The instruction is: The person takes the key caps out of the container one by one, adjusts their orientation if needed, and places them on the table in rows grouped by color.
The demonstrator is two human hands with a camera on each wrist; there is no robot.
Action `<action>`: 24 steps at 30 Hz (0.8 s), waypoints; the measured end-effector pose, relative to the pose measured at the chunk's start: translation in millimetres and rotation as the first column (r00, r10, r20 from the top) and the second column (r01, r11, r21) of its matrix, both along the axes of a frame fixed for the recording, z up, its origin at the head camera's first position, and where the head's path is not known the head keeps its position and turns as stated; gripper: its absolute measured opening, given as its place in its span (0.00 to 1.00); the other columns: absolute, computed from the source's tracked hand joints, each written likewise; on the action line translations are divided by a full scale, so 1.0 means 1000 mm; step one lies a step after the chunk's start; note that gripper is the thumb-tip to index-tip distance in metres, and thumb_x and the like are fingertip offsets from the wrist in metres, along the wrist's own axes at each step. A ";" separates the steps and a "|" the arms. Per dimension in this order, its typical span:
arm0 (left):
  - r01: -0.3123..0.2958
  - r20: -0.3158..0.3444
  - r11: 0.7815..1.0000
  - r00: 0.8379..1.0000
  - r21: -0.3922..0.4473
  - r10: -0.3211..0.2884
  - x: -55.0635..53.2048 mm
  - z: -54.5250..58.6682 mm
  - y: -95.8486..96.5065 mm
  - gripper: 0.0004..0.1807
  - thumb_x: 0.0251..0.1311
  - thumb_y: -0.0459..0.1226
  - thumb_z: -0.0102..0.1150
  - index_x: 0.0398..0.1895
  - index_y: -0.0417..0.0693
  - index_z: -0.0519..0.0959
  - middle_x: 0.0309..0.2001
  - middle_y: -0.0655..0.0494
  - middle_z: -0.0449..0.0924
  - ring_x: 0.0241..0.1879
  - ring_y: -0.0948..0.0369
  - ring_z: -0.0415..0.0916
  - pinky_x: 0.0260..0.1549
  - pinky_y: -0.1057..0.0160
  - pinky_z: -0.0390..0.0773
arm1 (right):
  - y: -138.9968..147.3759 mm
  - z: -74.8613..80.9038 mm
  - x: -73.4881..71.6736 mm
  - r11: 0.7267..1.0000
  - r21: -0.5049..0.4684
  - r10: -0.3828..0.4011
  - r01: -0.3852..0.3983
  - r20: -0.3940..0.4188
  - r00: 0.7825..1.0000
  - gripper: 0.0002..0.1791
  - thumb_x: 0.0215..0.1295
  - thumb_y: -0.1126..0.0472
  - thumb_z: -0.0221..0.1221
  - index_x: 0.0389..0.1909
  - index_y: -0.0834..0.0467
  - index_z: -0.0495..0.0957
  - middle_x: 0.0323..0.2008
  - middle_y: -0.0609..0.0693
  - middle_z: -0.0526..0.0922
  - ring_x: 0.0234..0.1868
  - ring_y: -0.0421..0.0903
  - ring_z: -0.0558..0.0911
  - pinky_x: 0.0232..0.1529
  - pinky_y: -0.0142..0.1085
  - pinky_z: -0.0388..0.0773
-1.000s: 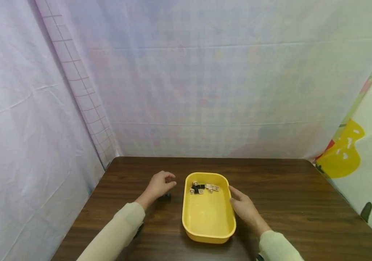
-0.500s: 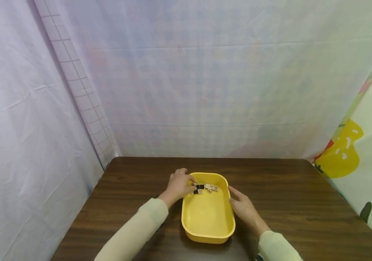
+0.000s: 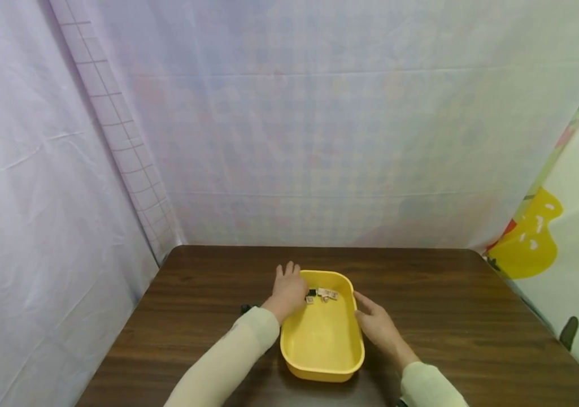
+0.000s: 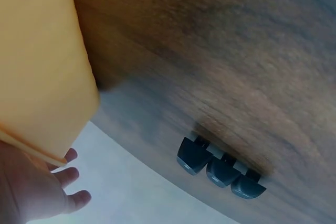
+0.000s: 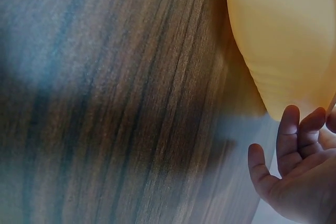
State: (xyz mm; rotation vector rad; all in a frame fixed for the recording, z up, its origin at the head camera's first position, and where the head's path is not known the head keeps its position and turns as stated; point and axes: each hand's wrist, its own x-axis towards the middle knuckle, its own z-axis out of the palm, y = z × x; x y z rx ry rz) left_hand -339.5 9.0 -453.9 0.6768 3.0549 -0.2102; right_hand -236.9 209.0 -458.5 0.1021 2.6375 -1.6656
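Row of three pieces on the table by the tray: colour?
Dark grey, nearly black pieces; best seen in the left wrist view.

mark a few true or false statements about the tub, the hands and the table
1. The right hand touches the tub. True.
2. The tub lies upside down. False: it stands with its open side up.
3. Light pieces lie near the tub's far end. True.
4. The left hand is at the tub's near edge. False: it is at the left rim.
5. Three dark pieces are on the table. True.
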 end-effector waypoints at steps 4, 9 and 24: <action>0.014 -0.029 1.000 0.999 -0.028 -0.015 0.001 -0.002 0.000 0.10 0.64 0.49 0.64 0.46 0.67 0.87 0.73 0.49 0.61 0.75 0.46 0.48 0.69 0.39 0.51 | -0.001 0.000 0.001 1.000 0.008 -0.003 0.003 -0.002 1.000 0.29 0.72 0.66 0.49 0.73 0.67 0.60 0.66 0.70 0.67 0.52 0.55 0.80 0.55 0.50 0.75; 0.000 -0.037 1.000 0.999 0.016 0.001 0.003 -0.001 -0.001 0.10 0.62 0.49 0.65 0.45 0.67 0.88 0.71 0.49 0.63 0.74 0.47 0.50 0.68 0.40 0.52 | -0.002 0.001 0.001 1.000 0.016 0.005 -0.005 -0.002 1.000 0.29 0.72 0.66 0.48 0.73 0.66 0.60 0.67 0.70 0.66 0.55 0.56 0.78 0.58 0.52 0.72; 0.122 -0.041 0.908 0.992 0.400 -0.116 0.012 0.017 -0.004 0.06 0.62 0.41 0.67 0.39 0.51 0.87 0.34 0.61 0.82 0.34 0.62 0.74 0.40 0.62 0.75 | 0.000 0.001 0.001 1.000 0.017 0.004 -0.004 -0.010 1.000 0.29 0.72 0.66 0.48 0.73 0.67 0.60 0.66 0.71 0.66 0.53 0.55 0.78 0.57 0.51 0.73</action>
